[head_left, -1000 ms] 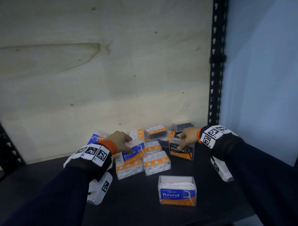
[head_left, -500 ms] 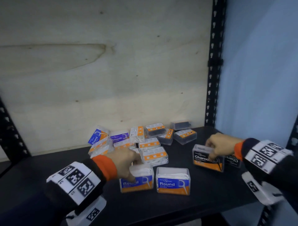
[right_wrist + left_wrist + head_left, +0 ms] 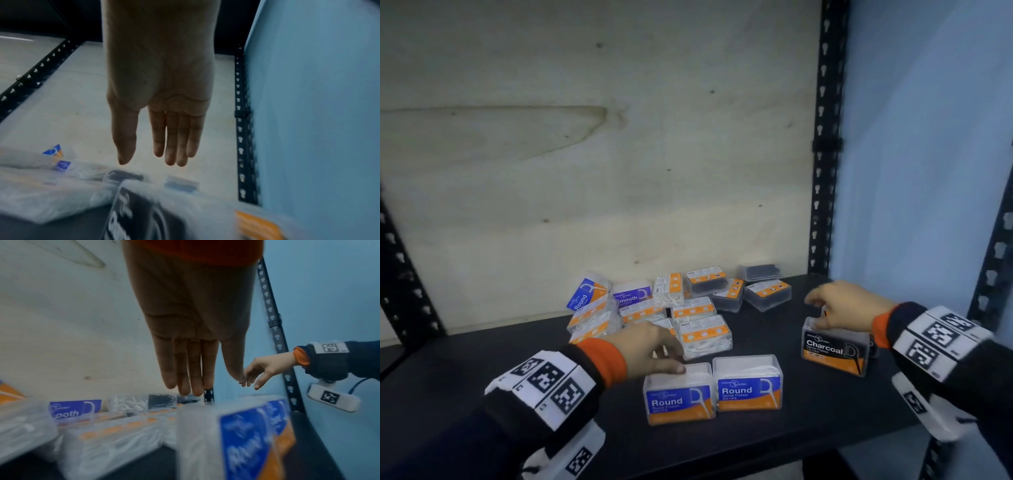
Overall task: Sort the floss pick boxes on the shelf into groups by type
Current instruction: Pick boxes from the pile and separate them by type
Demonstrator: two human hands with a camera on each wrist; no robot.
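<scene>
Two blue-and-orange Round boxes point(image 3: 678, 397) point(image 3: 748, 383) stand side by side near the shelf's front edge. My left hand point(image 3: 654, 353) hangs just behind and above the left one, fingers straight, holding nothing; the left wrist view shows the same hand point(image 3: 191, 353) over that Round box point(image 3: 242, 443). A black Charcoal box point(image 3: 834, 347) stands upright at the right, with another box half hidden behind it. My right hand point(image 3: 839, 305) hovers over its top, open and empty, as the right wrist view confirms point(image 3: 164, 113). Several mixed boxes point(image 3: 671, 308) lie heaped at the back.
The black shelf board point(image 3: 517, 370) is backed by a plywood panel point(image 3: 585, 171). Black perforated uprights point(image 3: 825, 137) stand at the right rear and far left. A blue wall point(image 3: 928, 171) closes the right side. A Smooth box point(image 3: 633, 294) sits in the heap.
My left hand has let go of the Round box, which stands beside the other one. My right hand has released the Charcoal box and lifted off it.
</scene>
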